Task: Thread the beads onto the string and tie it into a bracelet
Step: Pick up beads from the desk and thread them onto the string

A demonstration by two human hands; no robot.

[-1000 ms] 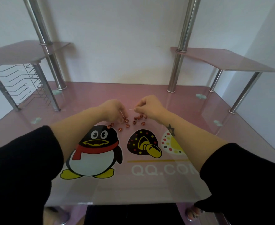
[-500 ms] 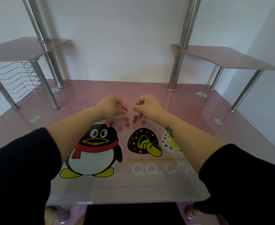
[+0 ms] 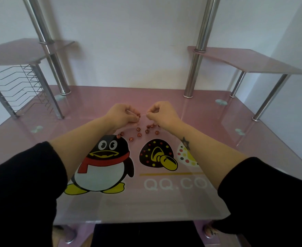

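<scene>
Left hand (image 3: 123, 115) pinches a bead (image 3: 138, 115) at its fingertips, right hand (image 3: 161, 113) pinches the string (image 3: 143, 115) just right (barely visible) over the loose beads (image 3: 139, 134).

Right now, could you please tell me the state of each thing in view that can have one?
Left hand: raised, pinching a bead.
Held bead: at the string's tip.
String: taut between the hands.
Right hand: raised, pinching the string.
Loose beads: scattered on the desk, unthreaded.
</scene>
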